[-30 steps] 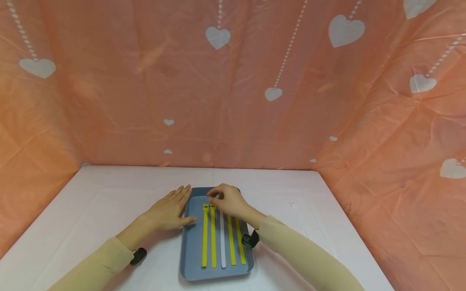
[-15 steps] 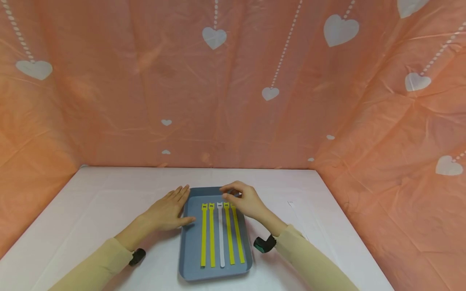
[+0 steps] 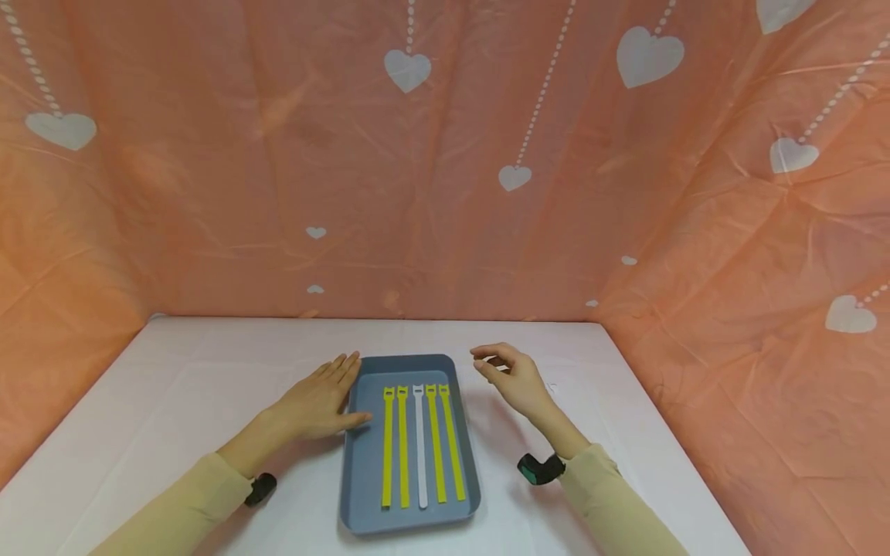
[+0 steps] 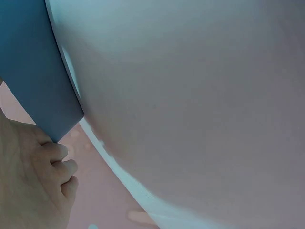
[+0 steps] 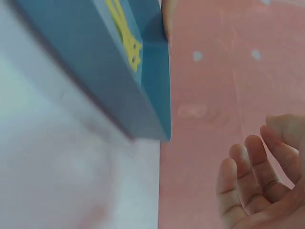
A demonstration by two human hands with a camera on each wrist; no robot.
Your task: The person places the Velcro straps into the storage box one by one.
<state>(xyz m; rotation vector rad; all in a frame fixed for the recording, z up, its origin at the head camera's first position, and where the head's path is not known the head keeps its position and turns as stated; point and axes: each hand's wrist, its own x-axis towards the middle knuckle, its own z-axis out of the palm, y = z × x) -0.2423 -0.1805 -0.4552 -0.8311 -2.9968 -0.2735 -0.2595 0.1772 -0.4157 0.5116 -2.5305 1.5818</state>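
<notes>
A blue-grey tray (image 3: 365, 486) lies lengthwise on the white table. Inside it, side by side with slotted heads at the far end, are several yellow cable ties (image 3: 387, 455), with one white cable tie (image 3: 420, 452) in the middle. My left hand (image 3: 313, 405) rests against the tray's left rim, fingers extended and thumb over the edge. To the right of the tray, my right hand (image 3: 516, 382) is above the table, fingers loosely bent and holding nothing. In the right wrist view those fingers (image 5: 258, 151) are apart from the tray wall.
Behind my right hand, a small pale slotted end (image 3: 552, 387) shows on the table; my arm hides the rest. A pink cloth (image 3: 417, 255) with white hearts stands around the table's back and sides.
My right hand has moved right from above the tie heads to beside the tray, uncovering all the ties. My left hand stays on the left rim.
</notes>
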